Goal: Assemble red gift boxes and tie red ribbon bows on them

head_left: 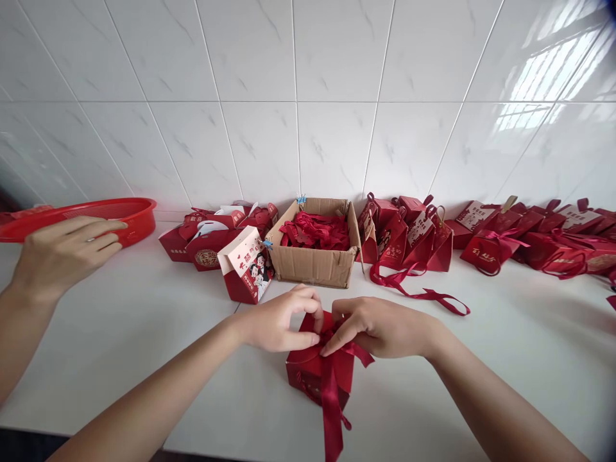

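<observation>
A small red gift box stands on the white counter in front of me. A red ribbon is wrapped over it and hangs down its front. My left hand pinches the ribbon at the top of the box, fingers closed. My right hand grips the ribbon from the other side, fingers pressed together. The knot itself is hidden under my fingers.
A cardboard box of red ribbons sits behind. Red gift boxes lie at its left and in a long row at its right. A loose ribbon trails on the counter. Another person's hand reaches toward a red basket.
</observation>
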A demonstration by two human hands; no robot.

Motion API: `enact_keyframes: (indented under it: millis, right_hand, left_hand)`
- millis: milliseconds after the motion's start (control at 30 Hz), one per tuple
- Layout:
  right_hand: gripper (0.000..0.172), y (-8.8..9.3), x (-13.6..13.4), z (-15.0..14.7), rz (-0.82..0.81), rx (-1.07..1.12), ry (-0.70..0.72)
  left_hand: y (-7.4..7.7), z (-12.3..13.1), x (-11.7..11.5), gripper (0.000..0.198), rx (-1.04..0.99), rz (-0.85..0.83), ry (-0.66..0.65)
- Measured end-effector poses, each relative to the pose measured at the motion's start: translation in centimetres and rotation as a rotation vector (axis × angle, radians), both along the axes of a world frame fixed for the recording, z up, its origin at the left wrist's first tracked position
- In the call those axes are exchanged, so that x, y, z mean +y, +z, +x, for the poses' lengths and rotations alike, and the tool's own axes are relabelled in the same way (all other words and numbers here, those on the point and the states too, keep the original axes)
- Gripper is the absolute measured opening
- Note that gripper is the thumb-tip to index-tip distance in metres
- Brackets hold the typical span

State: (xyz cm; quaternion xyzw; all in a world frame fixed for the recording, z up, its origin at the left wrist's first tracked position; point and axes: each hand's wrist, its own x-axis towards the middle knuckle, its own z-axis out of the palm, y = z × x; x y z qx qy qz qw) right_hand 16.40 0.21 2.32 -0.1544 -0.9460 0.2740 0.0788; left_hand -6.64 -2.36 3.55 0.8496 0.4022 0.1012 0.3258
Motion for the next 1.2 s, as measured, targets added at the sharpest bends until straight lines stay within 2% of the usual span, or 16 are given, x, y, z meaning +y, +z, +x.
enact_keyframes:
  millis: [167,300,500,767,900,1000,1200]
  right_hand:
    - [0.055,0.1,0.0,-0.1,-0.001,0.019,0.014]
    - [0.054,0.1,-0.1,-0.1,0.002,0.024,0.015]
    - [0.054,0.0,-0.1,-0.2,0.021,0.019,0.009]
    - [0.045,-0.2,-0.2,-0.1,0.050,-0.022,-0.009]
    - [0.046,-0.1,-0.3,-0.1,0.045,-0.030,0.017]
    - [0.046,0.3,-0.1,0.0,0.043,0.014,0.029]
    - [0.031,1.1,0.2,0.4,-0.044,0.194,-0.018]
  left_hand:
    - [-0.3,0.3,-0.1,0.015,-0.058,-0.049,0.032]
    - [-0.6,0.3,0.1,0.013,-0.086,-0.058,0.020]
    - [-1.1,0.0,-0.1,0.016,-0.124,-0.065,0.089]
    - [-2.7,0.2,-0.4,0.010,-0.173,-0.023,0.150]
    - [-2.9,-0.1,-0.5,0.013,-0.157,-0.021,0.152]
    - [-3.0,0.2,-0.9,0.016,-0.196,-0.011,0.184]
    - [-2.9,1.5,-2.0,0.023,-0.366,-0.075,0.315]
